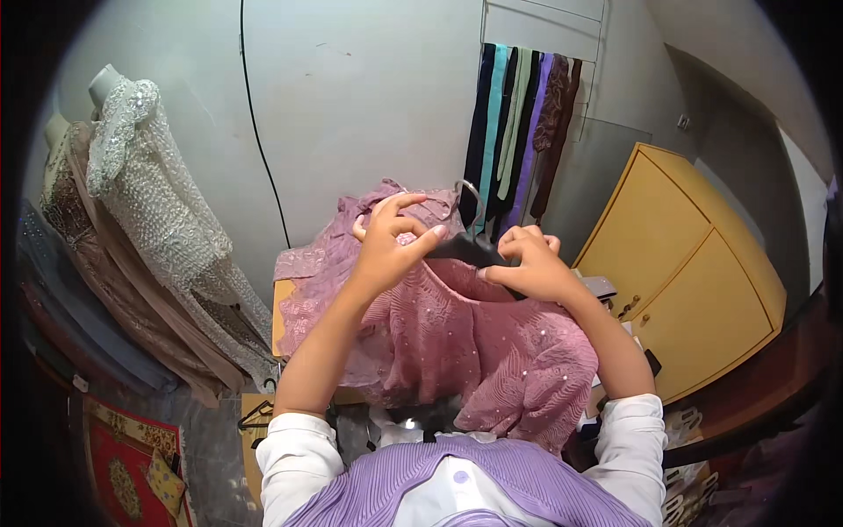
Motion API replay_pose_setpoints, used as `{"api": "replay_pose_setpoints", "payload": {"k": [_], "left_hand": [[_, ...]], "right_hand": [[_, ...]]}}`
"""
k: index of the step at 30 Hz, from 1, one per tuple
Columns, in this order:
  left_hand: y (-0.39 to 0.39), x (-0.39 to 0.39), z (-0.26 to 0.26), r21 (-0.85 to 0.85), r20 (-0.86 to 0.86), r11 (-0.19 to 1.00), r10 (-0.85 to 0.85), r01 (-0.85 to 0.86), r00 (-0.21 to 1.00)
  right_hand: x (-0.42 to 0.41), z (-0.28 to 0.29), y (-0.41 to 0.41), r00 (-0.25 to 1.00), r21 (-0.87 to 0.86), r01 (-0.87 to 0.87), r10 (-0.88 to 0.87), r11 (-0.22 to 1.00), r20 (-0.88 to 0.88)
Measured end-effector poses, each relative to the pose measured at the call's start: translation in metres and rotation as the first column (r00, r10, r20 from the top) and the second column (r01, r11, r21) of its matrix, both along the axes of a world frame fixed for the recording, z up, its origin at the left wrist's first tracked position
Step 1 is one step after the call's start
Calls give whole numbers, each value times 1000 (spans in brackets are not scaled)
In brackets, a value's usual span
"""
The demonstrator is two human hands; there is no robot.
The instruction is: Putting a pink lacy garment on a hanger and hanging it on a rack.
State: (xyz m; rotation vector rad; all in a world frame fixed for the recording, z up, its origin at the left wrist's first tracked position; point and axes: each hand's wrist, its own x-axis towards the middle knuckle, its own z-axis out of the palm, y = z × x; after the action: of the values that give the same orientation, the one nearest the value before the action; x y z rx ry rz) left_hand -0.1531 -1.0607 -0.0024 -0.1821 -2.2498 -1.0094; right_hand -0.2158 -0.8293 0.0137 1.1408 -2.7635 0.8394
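Observation:
A dusty-pink garment [431, 342] with a wavy texture and pearl-like beads is draped before me, its neckline held up and gaping. Inside that neckline sits a black clothes hanger [458, 249] with a metal hook pointing up. My left hand [392, 240] pinches the hanger's left side between thumb and index finger, the other fingers raised. On the right side, my right hand [532, 263] has its fingers curled by the hanger and its thumb on the neckline edge. The hanger's lower parts are hidden by cloth and hand.
More pink lace fabric [309, 263] lies on a wooden table behind the garment. Dresses on mannequins, one white and beaded [161, 171], stand at left. Neckties [520, 125] hang from a wall rack. A yellow cabinet [685, 263] stands right; a red rug [132, 461] lies lower left.

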Motion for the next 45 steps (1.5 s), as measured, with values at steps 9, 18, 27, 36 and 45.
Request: {"api": "replay_pose_setpoints", "payload": {"k": [9,18,27,36,45], "left_hand": [[43,26,-37,-132,-24,931,339,-339,940],[7,84,-62,-307,200,854,489,-419,849],[-82,241,-46,-431,261,828,494,-357,830],[-116,373,0,-418,86,666,706,-617,703],[-90,411,28,-487,-155,530,729,-694,666]], "right_hand": [[8,-67,-26,975,-219,29,21,975,220],[101,-118,-100,983,-446,81,-144,891,-110],[219,-124,-149,992,-515,-93,32,852,-126],[265,-158,-151,993,-531,80,-116,843,-34],[322,-129,-195,826,-627,-312,-123,714,-551]]}}
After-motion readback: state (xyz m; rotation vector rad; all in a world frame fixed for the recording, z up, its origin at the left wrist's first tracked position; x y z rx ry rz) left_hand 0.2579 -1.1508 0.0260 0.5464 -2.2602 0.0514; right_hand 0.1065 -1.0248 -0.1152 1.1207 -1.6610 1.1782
